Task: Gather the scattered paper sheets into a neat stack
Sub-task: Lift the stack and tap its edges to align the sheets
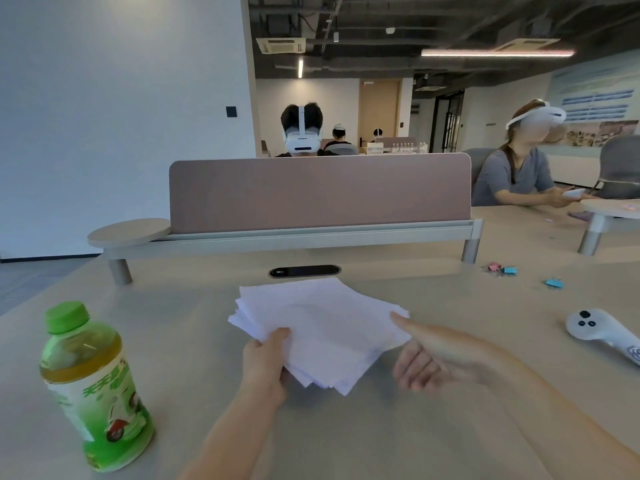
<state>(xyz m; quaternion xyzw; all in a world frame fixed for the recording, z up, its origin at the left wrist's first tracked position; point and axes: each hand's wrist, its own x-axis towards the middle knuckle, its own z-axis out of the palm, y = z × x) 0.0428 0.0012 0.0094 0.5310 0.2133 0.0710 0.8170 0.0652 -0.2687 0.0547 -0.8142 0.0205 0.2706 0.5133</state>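
Observation:
A loose pile of several white paper sheets (322, 327) sits in the middle of the beige desk (194, 341), its edges fanned and uneven. My left hand (265, 365) grips the pile's near-left edge, thumb on top and fingers underneath. My right hand (429, 358) is at the pile's right edge, fingers apart and palm turned toward the sheets, the thumb lying along the edge. It holds nothing.
A green-capped tea bottle (91, 386) stands at the near left. A white controller (602, 332) lies at the right, with coloured binder clips (554, 283) beyond it. A pink divider (318, 192) closes off the desk's far side. People in headsets sit behind and at the right.

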